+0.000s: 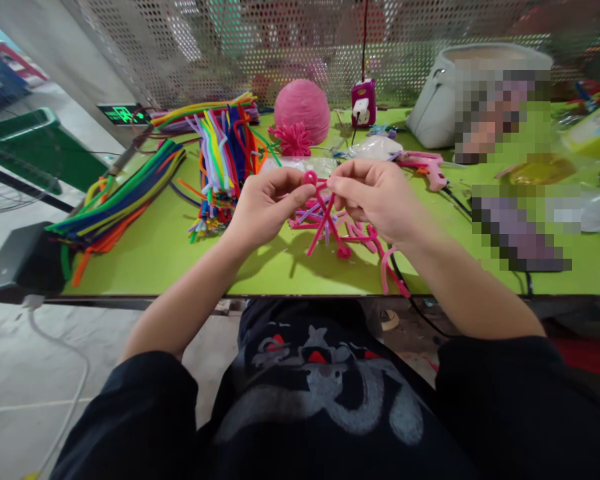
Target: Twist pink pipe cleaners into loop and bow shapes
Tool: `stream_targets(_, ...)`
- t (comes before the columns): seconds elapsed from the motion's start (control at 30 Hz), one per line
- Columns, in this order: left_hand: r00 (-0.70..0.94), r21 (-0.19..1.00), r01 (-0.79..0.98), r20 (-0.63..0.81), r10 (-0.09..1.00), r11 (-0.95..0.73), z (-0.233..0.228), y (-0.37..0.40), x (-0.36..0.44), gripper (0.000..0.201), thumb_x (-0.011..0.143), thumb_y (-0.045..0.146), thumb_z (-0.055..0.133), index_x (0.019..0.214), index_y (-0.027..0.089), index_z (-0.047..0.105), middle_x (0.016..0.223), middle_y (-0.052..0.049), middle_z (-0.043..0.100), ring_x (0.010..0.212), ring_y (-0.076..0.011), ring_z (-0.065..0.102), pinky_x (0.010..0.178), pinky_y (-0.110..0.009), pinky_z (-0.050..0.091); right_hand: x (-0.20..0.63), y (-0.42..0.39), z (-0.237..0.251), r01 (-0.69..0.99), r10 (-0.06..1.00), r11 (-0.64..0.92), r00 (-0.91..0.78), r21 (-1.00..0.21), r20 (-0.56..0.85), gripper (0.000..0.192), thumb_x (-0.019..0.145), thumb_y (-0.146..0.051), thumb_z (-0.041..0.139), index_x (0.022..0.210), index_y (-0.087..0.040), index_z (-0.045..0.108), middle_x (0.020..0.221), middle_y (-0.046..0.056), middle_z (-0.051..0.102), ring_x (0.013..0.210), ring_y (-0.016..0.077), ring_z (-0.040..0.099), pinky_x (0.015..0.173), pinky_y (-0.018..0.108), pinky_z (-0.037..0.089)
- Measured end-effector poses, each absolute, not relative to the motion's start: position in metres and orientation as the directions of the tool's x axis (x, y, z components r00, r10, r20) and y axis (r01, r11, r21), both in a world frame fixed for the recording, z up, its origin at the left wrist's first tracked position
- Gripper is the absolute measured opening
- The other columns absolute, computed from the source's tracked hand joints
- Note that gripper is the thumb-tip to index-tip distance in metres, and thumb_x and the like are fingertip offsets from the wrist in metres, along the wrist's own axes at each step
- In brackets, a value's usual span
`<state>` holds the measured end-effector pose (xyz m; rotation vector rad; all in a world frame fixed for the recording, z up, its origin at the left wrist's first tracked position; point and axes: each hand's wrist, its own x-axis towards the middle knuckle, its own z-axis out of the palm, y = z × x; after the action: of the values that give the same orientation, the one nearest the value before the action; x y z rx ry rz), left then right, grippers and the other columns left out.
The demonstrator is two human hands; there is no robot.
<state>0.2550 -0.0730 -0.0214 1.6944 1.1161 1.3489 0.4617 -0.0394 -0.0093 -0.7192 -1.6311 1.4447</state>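
Pinching with both hands, you hold a pink pipe cleaner (324, 212) above the green counter (155, 247): your left hand (266, 203) and right hand (375, 197) meet fingertip to fingertip, curled at its looped top. Its long axis hangs down toward you, slightly slanted.

no readable text, green sign (123, 115) glyphs illegible

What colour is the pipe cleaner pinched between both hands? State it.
Pink pipe cleaner, held by left hand and right hand; head view.
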Motion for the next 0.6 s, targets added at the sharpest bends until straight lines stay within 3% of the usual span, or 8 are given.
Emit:
stream_targets(0.2,0.142,0.886,0.242,0.372,0.917,-0.396,-0.022,-0.072,0.253,0.033,0.083,0.051,0.085,0.085,0.020,0.075,0.074,0.000,0.065,0.065,-0.0107,0.056,0.062,-0.027,0.048,0.464,-0.041,-0.012,0.055,0.794,0.396,-0.522,-0.917,0.312,0.026,0.094,-0.031,0.086,0.084,-0.020,0.065,0.066,-0.003,0.064,0.052,0.0081,0.046,0.048,0.026,0.033)
stream_targets(0.3,0.177,0.884,0.242,0.365,0.914,-0.400,-0.022,-0.072,0.252,0.028,0.082,0.045,0.086,0.088,0.019,0.078,0.075,0.000,0.068,0.064,-0.0098,0.054,0.060,-0.025,0.046,0.466,-0.040,-0.012,0.162,0.739,0.572,-0.526,-0.804,0.420,0.013,0.095,-0.021,0.080,0.088,-0.019,0.069,0.069,-0.002,0.063,0.060,0.0108,0.052,0.056,0.029,0.037)
stream_targets(0.37,0.193,0.886,0.236,0.360,0.913,-0.399,-0.022,-0.072,0.250,0.022,0.083,0.039,0.085,0.089,0.019,0.079,0.076,0.000,0.069,0.064,-0.0094,0.055,0.060,-0.024,0.046,0.469,-0.040,-0.011,0.241,0.625,0.747,-0.571,-0.620,0.532,0.006,0.097,-0.018,0.074,0.092,-0.018,0.071,0.073,-0.001,0.065,0.066,0.0129,0.055,0.063,0.031,0.039)
stream_targets(0.43,0.218,0.889,0.236,0.345,0.913,-0.393,-0.021,-0.071,0.248,0.020,0.083,0.037,0.084,0.088,0.019,0.079,0.076,0.000,0.069,0.064,-0.0095,0.055,0.059,-0.024,0.045,0.472,-0.039,-0.010,0.324,0.471,0.882,-0.631,-0.341,0.617,0.010,0.103,-0.022,0.068,0.096,-0.018,0.074,0.083,0.003,0.070,0.075,0.0163,0.058,0.068,0.034,0.038)
stream_targets(0.53,0.266,0.887,0.251,0.322,0.908,-0.388,-0.017,-0.070,0.245,0.021,0.082,0.037,0.085,0.081,0.019,0.076,0.071,0.000,0.065,0.061,-0.0091,0.051,0.055,-0.024,0.041,0.476,-0.038,-0.010,0.440,0.310,0.896,-0.707,0.052,0.636,0.030,0.114,-0.029,0.054,0.100,-0.018,0.078,0.099,0.009,0.077,0.086,0.0205,0.061,0.069,0.037,0.035)
stream_targets(0.6,0.292,0.881,0.266,0.312,0.904,-0.390,-0.015,-0.070,0.243,0.022,0.082,0.037,0.085,0.078,0.018,0.075,0.068,0.000,0.063,0.060,-0.0089,0.049,0.055,-0.024,0.039,0.477,-0.037,-0.011,0.479,0.257,0.854,-0.728,0.203,0.635,0.037,0.118,-0.029,0.048,0.101,-0.019,0.079,0.102,0.009,0.079,0.089,0.0212,0.061,0.070,0.039,0.035)
